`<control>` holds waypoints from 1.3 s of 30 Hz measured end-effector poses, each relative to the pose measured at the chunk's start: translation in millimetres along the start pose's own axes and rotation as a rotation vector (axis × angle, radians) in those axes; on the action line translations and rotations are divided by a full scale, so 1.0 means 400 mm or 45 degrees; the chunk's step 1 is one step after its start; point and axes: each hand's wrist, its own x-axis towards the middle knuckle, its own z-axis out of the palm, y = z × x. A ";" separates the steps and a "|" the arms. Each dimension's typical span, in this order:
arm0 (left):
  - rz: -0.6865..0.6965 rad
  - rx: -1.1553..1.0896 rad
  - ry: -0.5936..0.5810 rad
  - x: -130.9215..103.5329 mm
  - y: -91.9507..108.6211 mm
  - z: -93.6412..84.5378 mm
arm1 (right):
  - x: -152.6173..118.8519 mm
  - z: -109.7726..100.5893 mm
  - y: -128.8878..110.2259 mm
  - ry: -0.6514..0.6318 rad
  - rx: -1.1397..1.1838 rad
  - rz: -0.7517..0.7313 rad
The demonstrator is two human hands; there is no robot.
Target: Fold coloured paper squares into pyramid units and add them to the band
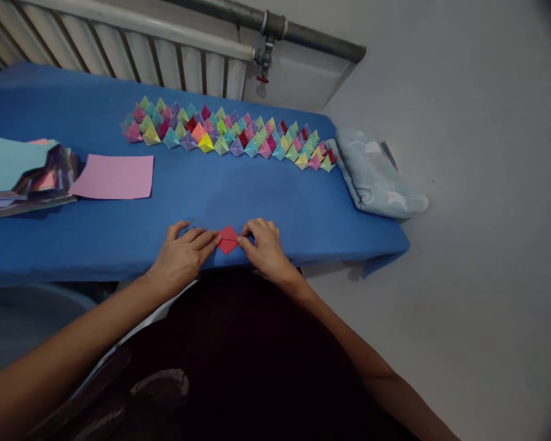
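Note:
A small red folded paper (228,241), diamond-shaped with a crease across its middle, lies near the front edge of the blue-covered table. My left hand (180,252) has its fingertips closed on the left corner of the paper, with one finger raised apart. At the opposite corner, my right hand (265,248) pinches the paper between thumb and index finger, the other fingers curled. Behind them stand rows of folded paper pieces (236,146) in many colours. A pink paper sheet (119,177) lies flat, left of my hands.
A stack of coloured paper (13,168) in crinkled wrapping sits at the far left. On the right end of the blue cloth (202,196) rests a folded light-blue blanket (376,177). A radiator (119,49) and pipe (312,38) run along the back; a wall rises at right.

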 end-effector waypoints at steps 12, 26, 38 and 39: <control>-0.004 0.088 -0.056 0.052 0.059 -0.011 | 0.007 -0.005 -0.001 -0.037 -0.045 0.033; 0.007 0.089 -0.547 0.163 0.029 -0.072 | 0.008 -0.018 0.026 0.043 0.237 0.061; -0.154 -0.340 -0.965 0.329 -0.044 -0.075 | 0.005 -0.024 0.054 0.126 0.594 0.167; -0.218 -0.383 -0.970 0.327 -0.051 -0.073 | 0.005 -0.024 0.053 0.128 0.602 0.167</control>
